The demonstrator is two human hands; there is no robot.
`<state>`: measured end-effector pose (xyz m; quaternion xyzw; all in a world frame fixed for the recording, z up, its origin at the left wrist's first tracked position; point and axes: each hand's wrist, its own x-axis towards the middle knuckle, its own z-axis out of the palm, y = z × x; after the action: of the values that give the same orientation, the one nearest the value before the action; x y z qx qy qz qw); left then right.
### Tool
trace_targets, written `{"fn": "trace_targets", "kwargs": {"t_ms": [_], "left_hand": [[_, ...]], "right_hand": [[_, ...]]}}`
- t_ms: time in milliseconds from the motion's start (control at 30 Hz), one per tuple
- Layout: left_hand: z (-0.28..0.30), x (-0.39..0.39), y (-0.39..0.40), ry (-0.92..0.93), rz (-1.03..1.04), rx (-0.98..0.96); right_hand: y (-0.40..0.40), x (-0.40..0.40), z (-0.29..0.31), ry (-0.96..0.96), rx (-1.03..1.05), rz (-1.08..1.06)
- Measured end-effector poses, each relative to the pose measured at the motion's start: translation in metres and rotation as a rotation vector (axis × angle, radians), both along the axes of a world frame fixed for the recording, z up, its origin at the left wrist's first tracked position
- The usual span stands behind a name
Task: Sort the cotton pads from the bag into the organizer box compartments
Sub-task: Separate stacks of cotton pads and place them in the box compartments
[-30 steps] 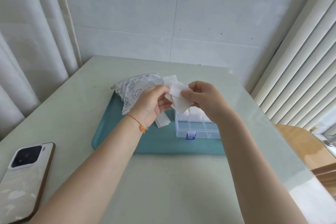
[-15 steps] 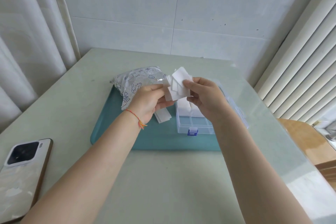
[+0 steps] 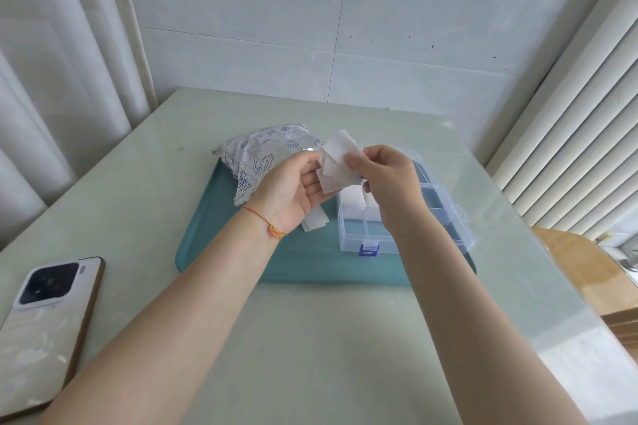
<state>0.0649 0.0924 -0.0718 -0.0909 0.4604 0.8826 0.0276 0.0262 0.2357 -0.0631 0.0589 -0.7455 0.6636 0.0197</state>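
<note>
Holding a fanned stack of cotton pads above the tray, my left hand and right hand both pinch it; the organizer box sits just below, bag behind.

Head camera looks forward-down, close over table.
</note>
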Motion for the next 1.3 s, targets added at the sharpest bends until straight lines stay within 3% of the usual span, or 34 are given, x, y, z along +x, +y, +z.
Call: {"fn": "trace_targets", "kwargs": {"t_ms": [267, 367, 533, 733, 1000, 1300], "left_hand": [[-0.003, -0.003, 0.0, -0.027, 0.087, -0.025], [-0.001, -0.003, -0.008, -0.049, 0.118, -0.137], [0.0, 0.003, -0.018, -0.087, -0.199, -0.497], [-0.001, 0.004, -0.019, -0.043, -0.375, -0.433], [0.004, 0.011, -0.017, 0.022, -0.515, -0.335], [-0.008, 0.005, -0.011, 0.046, -0.469, -0.39]], "right_hand": [[0.0, 0.001, 0.001, 0.028, 0.067, -0.011], [0.01, -0.001, 0.009, 0.037, 0.046, -0.002], [0.026, 0.002, 0.022, 0.072, 0.161, 0.198], [0.03, 0.003, 0.021, 0.05, 0.258, 0.348], [0.027, 0.003, 0.017, 0.042, 0.248, 0.337], [0.026, 0.002, 0.014, 0.006, 0.29, 0.337]]}}
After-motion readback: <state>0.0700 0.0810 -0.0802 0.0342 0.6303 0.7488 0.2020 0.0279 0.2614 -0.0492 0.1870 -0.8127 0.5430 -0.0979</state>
